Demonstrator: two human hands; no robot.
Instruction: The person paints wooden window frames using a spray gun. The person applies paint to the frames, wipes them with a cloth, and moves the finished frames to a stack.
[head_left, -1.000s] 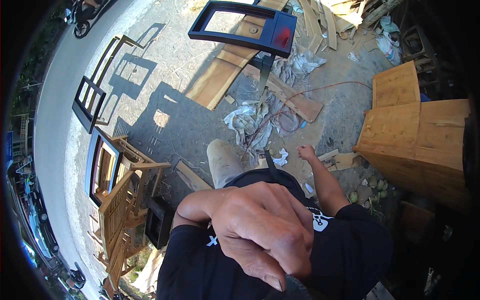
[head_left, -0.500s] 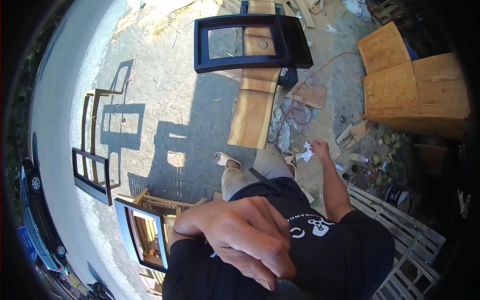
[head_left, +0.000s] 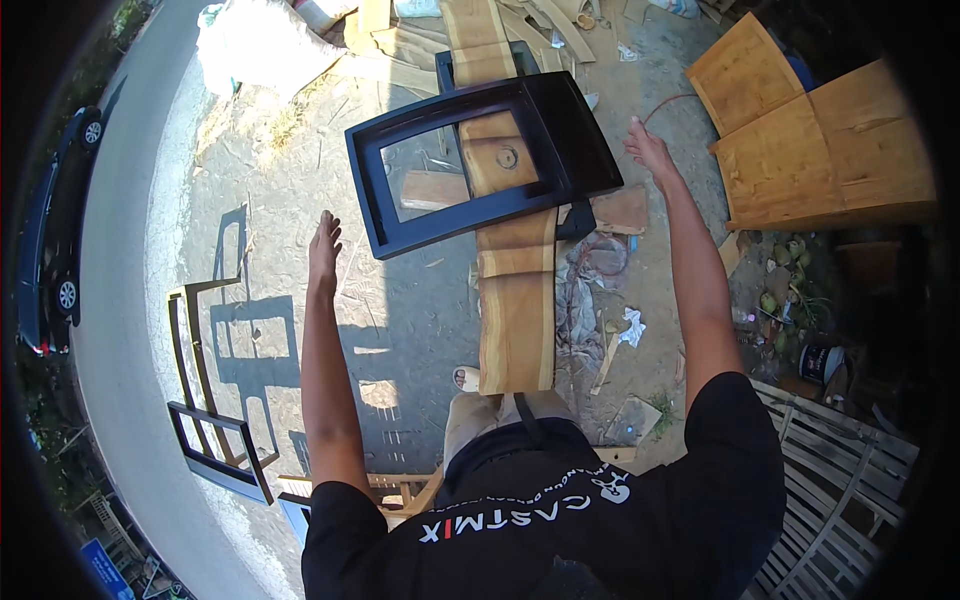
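Note:
A black rectangular frame [head_left: 585, 135] with a broad solid panel at its right end lies tilted across a long wooden plank [head_left: 515, 330]. My left hand [head_left: 326, 255] reaches forward, left of the frame and apart from it, with its fingers stretched out and nothing in it. On the other side, my right hand [head_left: 650, 155] is held out beyond the frame's right end, fingers spread and holding nothing. A gap shows between it and the black panel. Under the frame, a dark support [head_left: 575, 220] carries the plank.
Orange-brown wooden cabinets [head_left: 780, 160] stand at the right. More dark frames [head_left: 225, 450] rest on the ground at the left. A slatted wooden rack [head_left: 840, 490] is at lower right, a white crumpled scrap [head_left: 632, 328] near the plank. Sacks [head_left: 255, 45] and a road with a parked car [head_left: 55, 230] lie farther off.
My left hand has swung from close in front of my chest out to the frame's left. My right hand has moved up and forward. The frame and plank now appear nearer and more turned.

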